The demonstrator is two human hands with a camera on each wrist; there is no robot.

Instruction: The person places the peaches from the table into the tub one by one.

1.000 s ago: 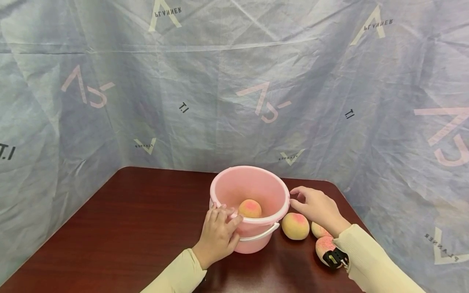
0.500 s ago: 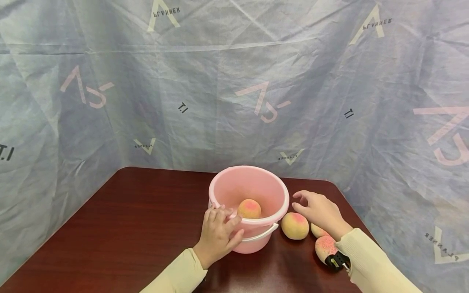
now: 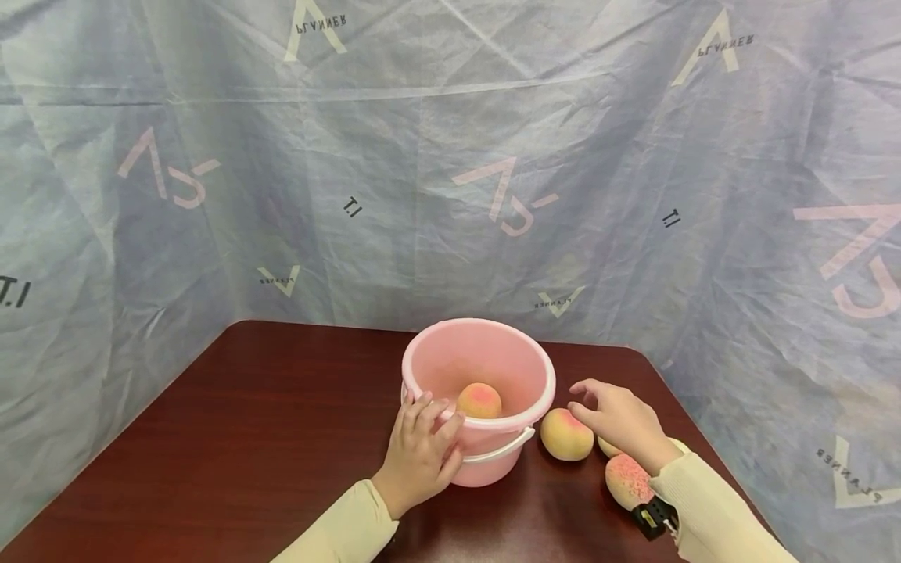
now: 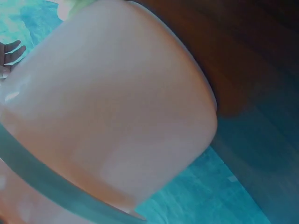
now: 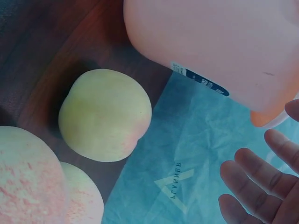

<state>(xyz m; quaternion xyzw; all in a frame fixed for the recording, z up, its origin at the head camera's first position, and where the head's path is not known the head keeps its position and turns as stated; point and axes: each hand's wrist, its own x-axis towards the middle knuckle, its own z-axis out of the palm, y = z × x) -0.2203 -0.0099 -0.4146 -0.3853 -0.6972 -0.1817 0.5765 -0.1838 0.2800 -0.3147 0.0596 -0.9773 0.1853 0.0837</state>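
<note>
A pink bucket [image 3: 486, 469] stands on the table, its white handle [image 3: 496, 452] hanging along the near side. Inside lies one peach [image 3: 479, 400]. My left hand [image 3: 417, 457] rests on the near left rim, fingers across it and thumb against the outer wall. My right hand [image 3: 622, 418] hovers right of the bucket, fingers loosely bent and holding nothing. Below its fingertips sits another peach [image 3: 566, 435]; a speckled peach [image 3: 629, 478] lies under the wrist, and a third [image 3: 608, 448] is mostly hidden by the hand. The left wrist view is filled by the bucket wall [image 4: 112, 93].
The dark red wooden table [image 3: 232, 438] extends to the left of the bucket. Behind and at both sides hangs a grey-blue printed cloth [image 3: 394, 250]. A black wrist device [image 3: 655, 516] sits at the right sleeve, close to the speckled peach.
My right hand has drawn away from the bucket rim, moving right and lower over the peaches. The left hand stays at the rim with its fingers shifted slightly. The peaches have not moved.
</note>
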